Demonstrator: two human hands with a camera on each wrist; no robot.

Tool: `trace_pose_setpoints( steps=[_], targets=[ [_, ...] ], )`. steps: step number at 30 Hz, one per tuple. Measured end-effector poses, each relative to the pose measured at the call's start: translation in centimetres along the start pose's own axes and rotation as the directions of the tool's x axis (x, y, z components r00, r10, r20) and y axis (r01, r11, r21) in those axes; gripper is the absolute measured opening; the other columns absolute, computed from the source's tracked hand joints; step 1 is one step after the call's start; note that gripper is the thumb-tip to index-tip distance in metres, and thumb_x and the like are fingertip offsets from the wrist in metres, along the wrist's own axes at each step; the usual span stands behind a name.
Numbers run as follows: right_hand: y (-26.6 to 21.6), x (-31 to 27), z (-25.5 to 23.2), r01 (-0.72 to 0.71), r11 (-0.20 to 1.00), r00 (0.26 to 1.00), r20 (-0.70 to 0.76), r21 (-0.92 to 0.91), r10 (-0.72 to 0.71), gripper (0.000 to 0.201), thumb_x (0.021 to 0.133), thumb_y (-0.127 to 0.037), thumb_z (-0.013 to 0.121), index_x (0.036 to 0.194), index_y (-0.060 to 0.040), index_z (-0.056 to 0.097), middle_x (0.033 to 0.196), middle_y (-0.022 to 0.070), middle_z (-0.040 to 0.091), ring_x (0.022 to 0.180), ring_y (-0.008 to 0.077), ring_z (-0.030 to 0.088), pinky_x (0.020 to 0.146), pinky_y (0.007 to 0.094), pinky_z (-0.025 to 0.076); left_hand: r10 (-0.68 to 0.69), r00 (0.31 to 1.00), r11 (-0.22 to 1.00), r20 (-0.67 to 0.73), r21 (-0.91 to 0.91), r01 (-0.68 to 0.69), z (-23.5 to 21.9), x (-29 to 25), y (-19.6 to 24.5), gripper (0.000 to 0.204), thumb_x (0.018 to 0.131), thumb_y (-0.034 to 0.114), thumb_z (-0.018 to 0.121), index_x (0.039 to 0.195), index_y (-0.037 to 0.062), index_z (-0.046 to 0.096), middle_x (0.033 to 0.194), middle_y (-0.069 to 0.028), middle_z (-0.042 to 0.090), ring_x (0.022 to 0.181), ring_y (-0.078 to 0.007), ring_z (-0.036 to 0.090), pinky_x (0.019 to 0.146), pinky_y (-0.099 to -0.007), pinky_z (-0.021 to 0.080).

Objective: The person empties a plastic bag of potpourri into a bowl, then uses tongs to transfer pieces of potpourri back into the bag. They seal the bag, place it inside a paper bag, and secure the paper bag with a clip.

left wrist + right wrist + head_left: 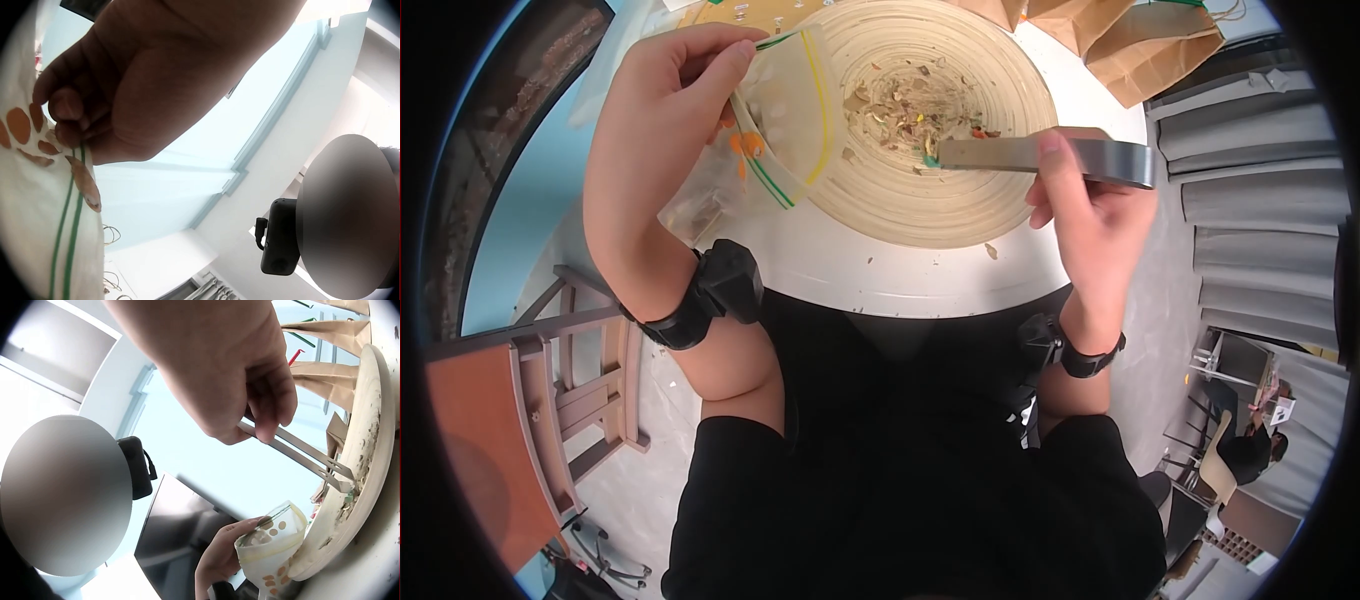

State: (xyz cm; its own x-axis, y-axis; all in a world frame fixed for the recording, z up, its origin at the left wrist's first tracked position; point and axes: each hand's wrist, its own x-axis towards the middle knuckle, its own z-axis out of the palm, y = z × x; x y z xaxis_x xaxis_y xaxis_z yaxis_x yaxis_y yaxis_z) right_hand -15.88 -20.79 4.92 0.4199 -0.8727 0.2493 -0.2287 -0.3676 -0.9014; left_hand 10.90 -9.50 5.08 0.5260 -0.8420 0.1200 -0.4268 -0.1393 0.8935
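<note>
My left hand point(665, 115) pinches the edge of a zip bag point(788, 112) with green and yellow strips and orange dots. The bag hangs with its mouth spread, over the left part of a wide round wooden plate point(900, 225). In the right wrist view, the zip bag point(272, 547) gapes beside the plate's rim. Metal tongs point(990, 153) are gripped between the thumb and fingers of my right hand point(1095, 205). Their tips reach into the dried scraps point(900, 110) mid-plate, right at a small green piece point(930, 160).
Brown paper bags point(1155, 50) stand at the table's back right. A clear plastic bag point(698, 208) lies left of the plate on the white table point(850, 275). A few crumbs dot the table's front. At lower left is a wooden chair point(580, 390); someone sits far right.
</note>
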Motion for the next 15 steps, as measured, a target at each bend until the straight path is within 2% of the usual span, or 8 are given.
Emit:
trace_pose_setpoints(
  steps=[3,7,8,11,12,15],
  targets=[
    [-1.0,0.9,0.7,0.181,0.977,0.982,-0.067,0.112,-0.175,0.016,0.090,-0.011,0.067,0.089,0.0058,0.068,0.064,0.0044,0.062,0.051,0.0070,0.055,0.046,0.0200,0.043,0.017,1.000,1.000,0.008,0.009,-0.017,-0.2,0.1,-0.1,0.027,0.093,0.017,0.059,0.109,-0.0032,0.068,0.077,0.0000,0.062,0.063,-0.0054,0.049,0.055,-0.0217,0.040],
    [-2.2,2.2,3.9,0.420,0.851,0.907,-0.124,0.314,-0.402,0.014,0.088,-0.009,0.070,0.090,0.0052,0.068,0.069,0.0036,0.064,0.059,0.0068,0.059,0.051,0.0196,0.047,0.007,1.000,1.000,0.007,0.005,-0.007,0.1,0.0,0.1,0.027,0.093,0.017,0.059,0.108,-0.0033,0.068,0.075,0.0005,0.062,0.063,-0.0052,0.049,0.056,-0.0217,0.040],
    [-1.9,2.7,4.0,0.507,0.850,0.862,-0.093,0.142,-0.499,0.017,0.092,-0.010,0.065,0.094,0.0077,0.066,0.064,0.0098,0.063,0.052,0.0126,0.058,0.046,0.0228,0.045,0.007,1.000,1.000,0.005,0.008,-0.007,0.1,-0.1,0.2,0.027,0.093,0.017,0.059,0.108,-0.0033,0.068,0.075,0.0006,0.061,0.063,-0.0052,0.049,0.056,-0.0217,0.040],
    [-0.9,2.3,3.0,0.346,0.917,0.938,-0.060,0.200,-0.341,0.014,0.086,-0.010,0.073,0.090,0.0031,0.069,0.073,0.0022,0.066,0.060,0.0061,0.058,0.055,0.0201,0.048,0.016,1.000,1.000,-0.004,0.004,-0.016,-0.3,-0.1,0.1,0.027,0.093,0.016,0.059,0.108,-0.0034,0.068,0.075,0.0007,0.061,0.063,-0.0052,0.050,0.056,-0.0217,0.041],
    [-0.4,2.2,2.5,0.302,0.946,0.953,-0.065,0.116,-0.296,0.013,0.086,-0.010,0.072,0.088,0.0028,0.069,0.068,0.0013,0.064,0.058,0.0049,0.056,0.054,0.0197,0.046,0.017,1.000,1.000,-0.007,0.000,-0.017,-0.4,-0.1,-0.1,0.027,0.093,0.016,0.059,0.108,-0.0034,0.068,0.074,0.0007,0.061,0.063,-0.0053,0.050,0.056,-0.0216,0.041],
    [2.0,1.6,0.9,0.172,0.976,0.981,-0.061,-0.133,-0.182,0.014,0.086,-0.011,0.072,0.087,0.0023,0.070,0.063,0.0006,0.063,0.056,0.0038,0.053,0.053,0.0194,0.045,0.048,0.999,0.999,-0.009,0.022,-0.047,-0.2,0.2,-0.1,0.026,0.095,0.018,0.060,0.110,-0.0019,0.069,0.069,0.0028,0.056,0.054,-0.0031,0.043,0.049,-0.0186,0.032]
  ],
)
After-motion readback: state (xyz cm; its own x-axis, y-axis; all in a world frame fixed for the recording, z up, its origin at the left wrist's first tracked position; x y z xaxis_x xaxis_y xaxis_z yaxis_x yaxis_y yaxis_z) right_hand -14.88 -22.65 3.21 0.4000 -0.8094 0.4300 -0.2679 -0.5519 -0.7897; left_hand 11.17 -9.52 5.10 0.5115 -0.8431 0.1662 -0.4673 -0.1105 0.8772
